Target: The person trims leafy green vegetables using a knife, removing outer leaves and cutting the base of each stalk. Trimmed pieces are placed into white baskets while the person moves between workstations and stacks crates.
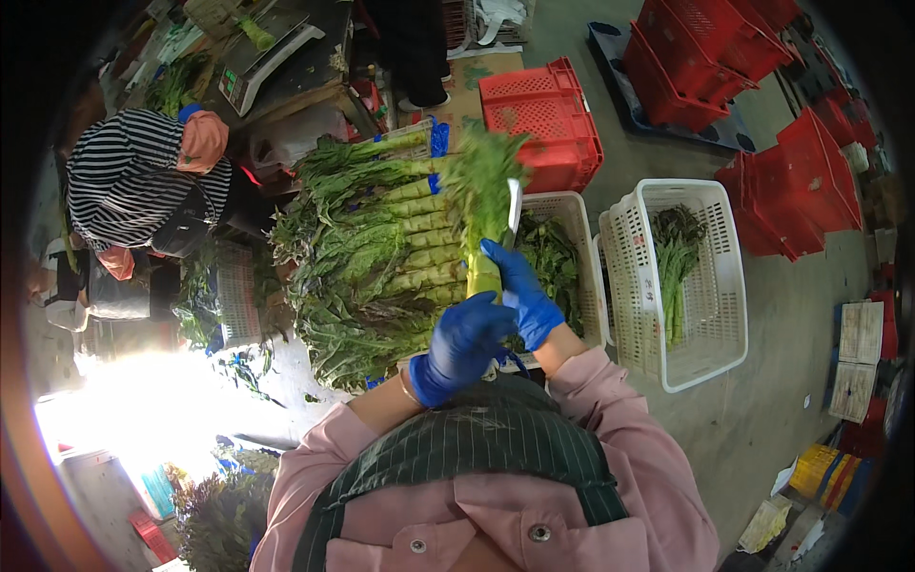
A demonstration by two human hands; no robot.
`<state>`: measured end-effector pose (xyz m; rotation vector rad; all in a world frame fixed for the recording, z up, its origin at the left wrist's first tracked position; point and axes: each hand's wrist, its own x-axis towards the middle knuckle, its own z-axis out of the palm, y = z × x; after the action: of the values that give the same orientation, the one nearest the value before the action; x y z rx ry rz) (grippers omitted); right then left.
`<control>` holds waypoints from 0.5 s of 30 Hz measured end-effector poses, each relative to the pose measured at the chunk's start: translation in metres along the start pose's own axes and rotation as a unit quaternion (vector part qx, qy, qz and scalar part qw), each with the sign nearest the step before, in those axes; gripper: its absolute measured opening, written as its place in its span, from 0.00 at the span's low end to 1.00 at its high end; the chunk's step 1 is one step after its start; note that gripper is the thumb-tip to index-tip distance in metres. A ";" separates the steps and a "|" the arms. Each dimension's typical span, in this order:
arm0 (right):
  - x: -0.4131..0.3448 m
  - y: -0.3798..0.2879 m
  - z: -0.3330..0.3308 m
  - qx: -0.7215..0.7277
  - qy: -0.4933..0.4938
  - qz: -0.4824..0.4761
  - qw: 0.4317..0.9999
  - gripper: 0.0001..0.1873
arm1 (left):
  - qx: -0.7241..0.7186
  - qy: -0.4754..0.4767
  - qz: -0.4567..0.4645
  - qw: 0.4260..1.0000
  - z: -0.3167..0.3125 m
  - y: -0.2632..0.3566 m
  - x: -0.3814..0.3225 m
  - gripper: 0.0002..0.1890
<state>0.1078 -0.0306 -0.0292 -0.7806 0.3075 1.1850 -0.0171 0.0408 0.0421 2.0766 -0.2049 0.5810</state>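
In front of me, my left hand (461, 343), in a blue glove, grips the lower end of a celtuce stem (484, 275). Its leafy top points away from me and is blurred. My right hand (527, 294), also gloved in blue, is shut on a knife, its thumb lying against the stem. The pale knife blade (514, 204) sticks up along the right side of the leaves; its handle is mostly hidden by the hand. To the left of the held stem, a stack of celtuce (372, 250) lies in rows, stems toward the right and leaves toward the left.
Beside my right hand stands a white plastic crate (590, 272) with greens inside. Farther right, another white crate (736, 300) holds a few stalks. Red crates (540, 107) stand ahead. At left, a person in a striped top (136, 171) bends near a table with a scale (268, 68).
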 end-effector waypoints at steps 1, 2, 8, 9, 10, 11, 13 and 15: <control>0.004 0.001 -0.001 -0.053 -0.006 -0.090 0.994 0.19 | -0.123 0.059 -0.172 0.976 -0.005 -0.002 -0.010 0.12; 0.005 -0.002 -0.003 -0.121 0.015 -0.164 0.979 0.20 | -0.235 0.111 -0.335 0.906 -0.012 -0.004 -0.020 0.12; -0.004 -0.015 0.008 -0.256 -0.010 -0.276 0.927 0.19 | -0.505 0.094 -0.539 0.668 -0.014 -0.038 -0.030 0.28; -0.005 -0.015 0.012 -0.284 0.010 -0.269 0.920 0.21 | -0.579 0.078 -0.518 0.625 -0.011 -0.040 -0.030 0.30; -0.006 -0.014 0.017 -0.308 0.009 -0.274 0.911 0.22 | -0.646 0.057 -0.499 0.575 -0.009 -0.040 -0.030 0.32; -0.008 -0.010 0.024 -0.326 -0.017 -0.290 0.900 0.23 | -0.627 0.056 -0.510 0.587 -0.010 -0.041 -0.029 0.31; -0.016 -0.005 0.034 -0.418 0.024 -0.329 0.847 0.27 | -0.587 0.057 -0.531 0.609 -0.012 -0.044 -0.030 0.31; -0.033 0.010 0.043 -0.516 0.074 -0.426 0.740 0.30 | -0.580 0.114 -0.519 0.618 -0.015 -0.048 -0.033 0.31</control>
<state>0.0788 -0.0232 0.0173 -1.7468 -0.6334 0.2991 -0.0333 0.0770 -0.0034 0.5511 0.6259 -0.1007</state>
